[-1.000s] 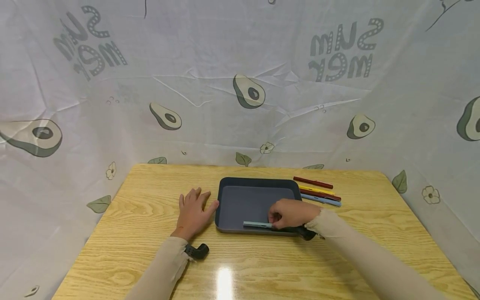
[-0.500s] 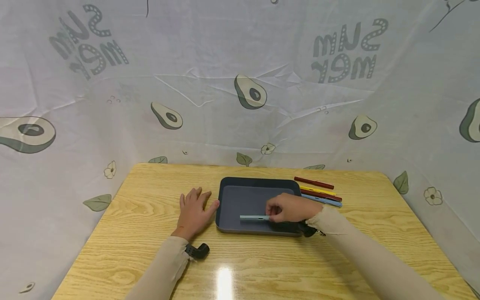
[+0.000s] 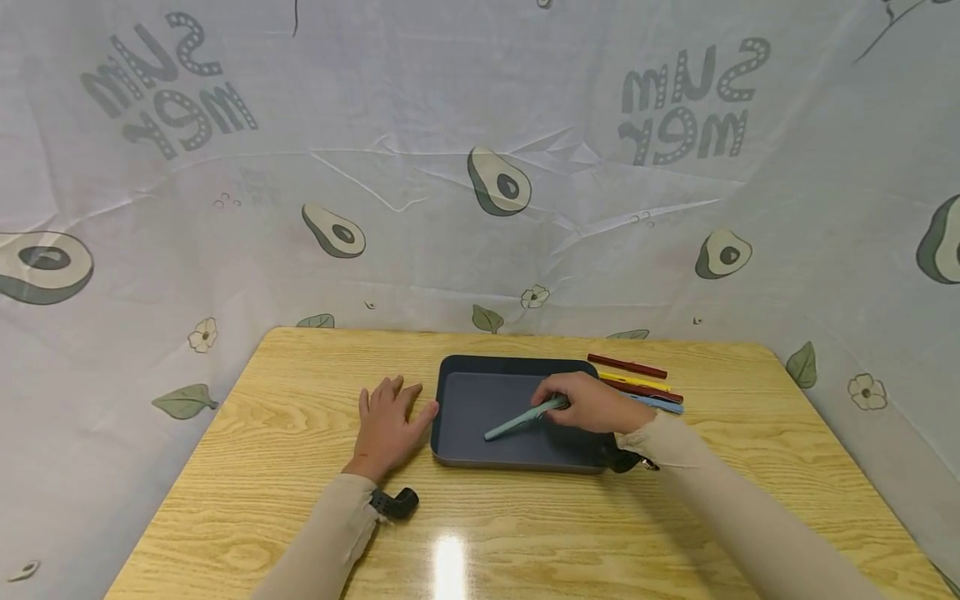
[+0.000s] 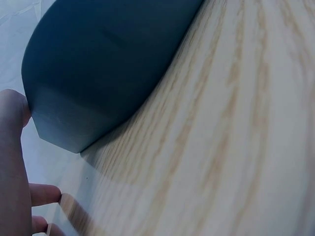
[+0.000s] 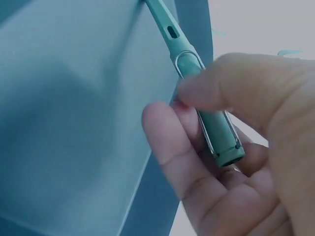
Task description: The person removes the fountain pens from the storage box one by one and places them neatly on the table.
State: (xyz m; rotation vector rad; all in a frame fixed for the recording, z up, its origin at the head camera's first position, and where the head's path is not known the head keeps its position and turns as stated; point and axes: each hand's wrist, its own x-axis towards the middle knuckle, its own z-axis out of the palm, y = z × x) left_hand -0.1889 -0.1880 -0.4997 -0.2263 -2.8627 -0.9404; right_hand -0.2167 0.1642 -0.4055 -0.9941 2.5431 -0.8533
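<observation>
My right hand point(image 3: 588, 402) pinches a pale green pen point(image 3: 517, 423) by its clipped cap end, over the dark tray point(image 3: 480, 400). The pen slants, its other end pointing down to the left and low over the tray's floor. In the right wrist view, thumb and fingers hold the pen point(image 5: 170, 32) beside its wire clip. My left hand point(image 3: 387, 425) lies on the table with fingers spread, its thumb touching the tray's left side. In the left wrist view the thumb meets the tray's outer wall point(image 4: 88, 73).
Right of the tray lie several pens: a dark red pen point(image 3: 627, 366) farthest back, a yellow pen point(image 3: 637, 382), another dark red pen point(image 3: 652, 392) and a light blue pen point(image 3: 660, 403). A printed white curtain point(image 3: 420, 167) hangs behind the wooden table point(image 3: 480, 533).
The green pen, lying along the tray's near side a second ago, is lifted at its cap end and tilted. My right hand has moved slightly away from me. The left hand stays put.
</observation>
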